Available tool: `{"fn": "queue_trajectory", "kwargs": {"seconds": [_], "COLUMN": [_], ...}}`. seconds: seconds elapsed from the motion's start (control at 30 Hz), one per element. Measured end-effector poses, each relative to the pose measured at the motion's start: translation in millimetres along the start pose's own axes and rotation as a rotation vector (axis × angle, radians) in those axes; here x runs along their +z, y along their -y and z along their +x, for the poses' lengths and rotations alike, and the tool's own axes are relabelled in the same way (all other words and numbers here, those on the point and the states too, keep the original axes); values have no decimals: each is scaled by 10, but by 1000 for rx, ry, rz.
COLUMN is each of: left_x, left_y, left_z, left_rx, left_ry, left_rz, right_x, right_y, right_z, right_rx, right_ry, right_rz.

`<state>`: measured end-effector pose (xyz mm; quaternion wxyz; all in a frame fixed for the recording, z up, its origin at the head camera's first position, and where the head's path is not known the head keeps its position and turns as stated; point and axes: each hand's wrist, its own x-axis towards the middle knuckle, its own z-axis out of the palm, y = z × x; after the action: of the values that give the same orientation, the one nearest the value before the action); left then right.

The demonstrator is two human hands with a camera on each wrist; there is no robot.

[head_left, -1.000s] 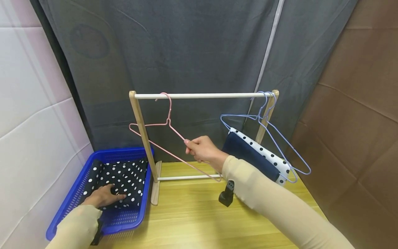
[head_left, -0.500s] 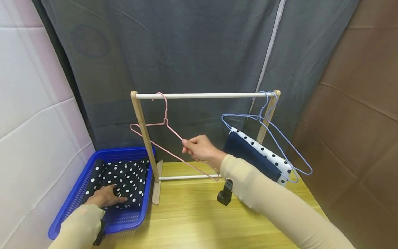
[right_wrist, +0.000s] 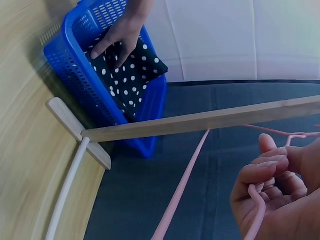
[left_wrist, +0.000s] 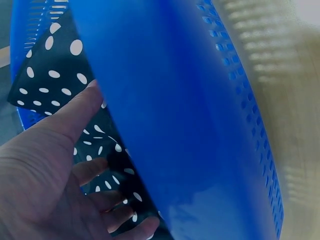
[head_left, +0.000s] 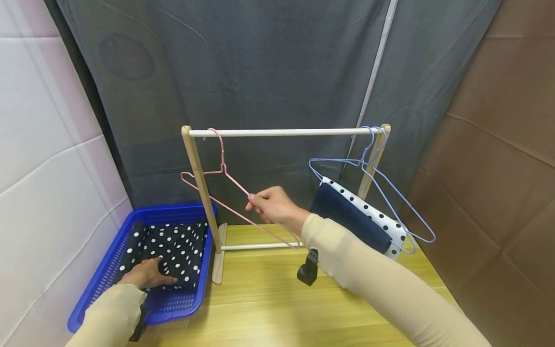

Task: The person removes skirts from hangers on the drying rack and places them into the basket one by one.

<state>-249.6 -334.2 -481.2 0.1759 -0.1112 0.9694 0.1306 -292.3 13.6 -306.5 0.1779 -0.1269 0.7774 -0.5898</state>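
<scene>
A pink hanger [head_left: 237, 183] hooks over the white top bar near the rack's left post. My right hand [head_left: 274, 205] pinches its right sloping arm between thumb and fingers; the right wrist view shows the fingers curled round the pink wire. At the left, my left hand [head_left: 148, 273] rests with spread, relaxed fingers on a black cloth with white dots [head_left: 182, 250]. That cloth lies inside a blue basket [head_left: 173, 308]. In the left wrist view the thumb and fingers touch the dotted fabric, and the basket wall hides part of it.
The rack's left wooden post [head_left: 200, 188] stands beside the basket. On the right end of the bar hang two blue hangers [head_left: 390, 207], bearing a navy cloth [head_left: 347, 217] and a white cloth with black dots [head_left: 368, 209]. A grey curtain [head_left: 260, 62] backs the wooden table [head_left: 256, 303].
The pink hanger's hook has slid left along the bar, and my right hand has moved left with it. The left hand stays in the basket on the cloth.
</scene>
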Motion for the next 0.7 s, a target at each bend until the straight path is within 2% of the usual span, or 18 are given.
{"fn": "queue_trajectory", "kwargs": {"seconds": [0.33, 0.7], "left_x": [1, -9], "left_y": [-6, -20], "left_z": [-12, -9], "left_rx": [14, 17], "left_ry": [-12, -2], "left_rz": [16, 34], "right_x": [115, 222], "right_y": [37, 76], "right_z": [10, -5], "right_rx": [-13, -3], "right_ry": [0, 9], "right_rz": [15, -38]}}
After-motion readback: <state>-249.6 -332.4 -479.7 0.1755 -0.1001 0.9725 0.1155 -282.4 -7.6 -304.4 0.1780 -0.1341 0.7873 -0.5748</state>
